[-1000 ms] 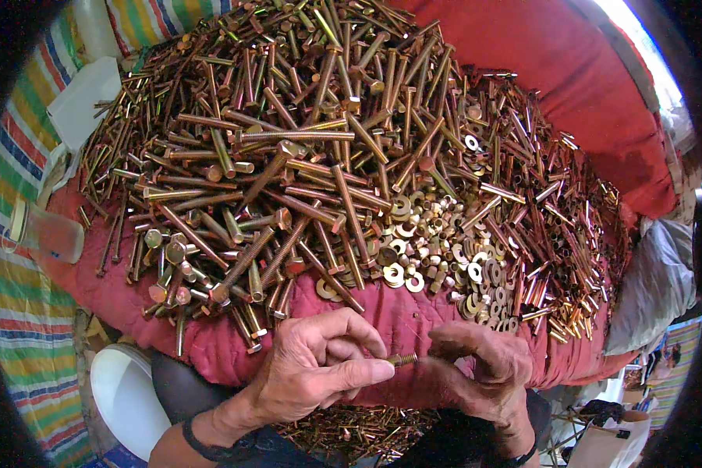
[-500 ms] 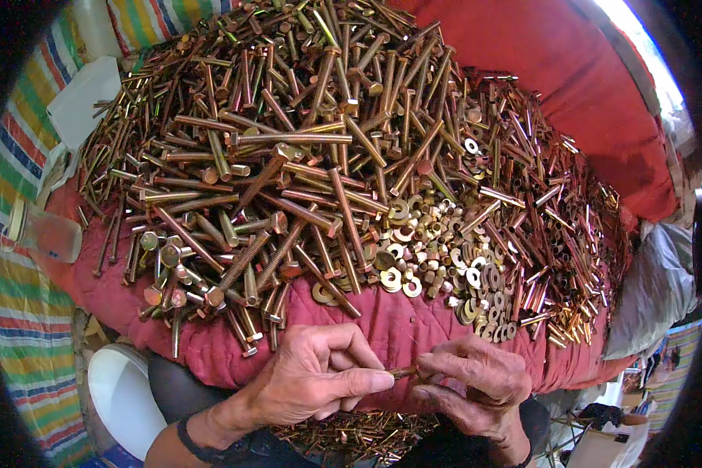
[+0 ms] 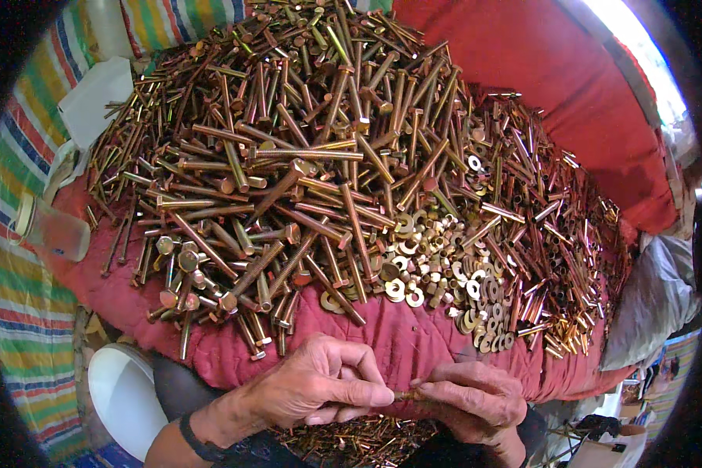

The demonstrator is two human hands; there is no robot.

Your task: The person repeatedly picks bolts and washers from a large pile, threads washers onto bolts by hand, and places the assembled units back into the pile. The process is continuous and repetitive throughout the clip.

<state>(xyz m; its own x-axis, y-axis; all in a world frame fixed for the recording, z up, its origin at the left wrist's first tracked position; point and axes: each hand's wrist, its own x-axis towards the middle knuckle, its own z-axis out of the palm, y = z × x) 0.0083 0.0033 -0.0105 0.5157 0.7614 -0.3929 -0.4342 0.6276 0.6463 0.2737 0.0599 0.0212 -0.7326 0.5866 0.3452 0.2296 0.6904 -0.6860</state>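
Observation:
My left hand [image 3: 320, 384] pinches one end of a thin brass-coloured bolt [image 3: 402, 395] between thumb and forefinger. The fingers of my right hand [image 3: 476, 399] close around its other end. Only a short middle stretch of the bolt shows; both ends are hidden by fingers. Both hands are just beyond my lap, in front of a padded red cloth [image 3: 351, 335]. On this cloth, past my hands, lie a large heap of long hex-head bolts [image 3: 281, 175], a patch of small nuts [image 3: 437, 253] and flat washers [image 3: 487, 312].
A heap of slim metal tubes [image 3: 538, 226] spreads at the right. More metal pieces [image 3: 359, 441] lie below my hands. A clear jar [image 3: 58, 232] stands at the left, above a white bowl-like object [image 3: 125, 398]. A grey plastic bag [image 3: 655, 288] hangs at the right edge.
The heap and cloth appear shifted slightly right and down. Both hands sit a little lower and the right hand's fingers are drawn closer together around the bolt.

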